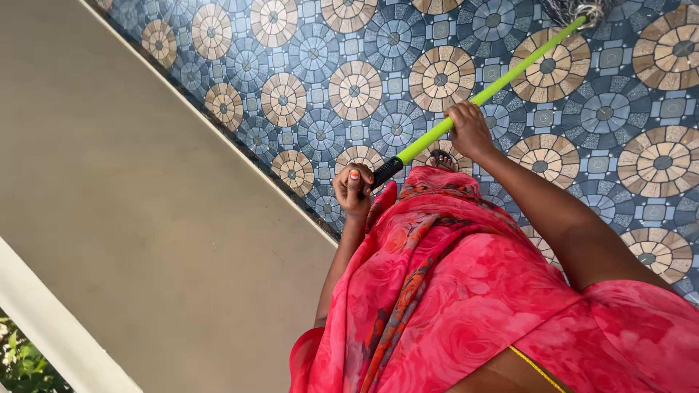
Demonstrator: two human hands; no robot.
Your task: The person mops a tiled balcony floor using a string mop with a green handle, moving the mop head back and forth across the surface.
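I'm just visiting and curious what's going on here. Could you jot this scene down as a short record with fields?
Left hand: closed around the black grip end of the bright green mop handle
Right hand: wrapped around the same handle, farther along
Mop head: grey strands, at the top edge, mostly cut off
Floor: tiles patterned with blue and tan circles
Wall: plain beige
Clothing: pink-red floral cloth

One camera, worn on the person's head, looks steeply down the front of the body at the patterned tile floor [604, 109], close enough that the pink garment [466, 291] fills the lower middle of the picture. The view is tilted: the plain wall [131, 189] borders the floor along a slanted line to the floor's left. No second view shares the scene.
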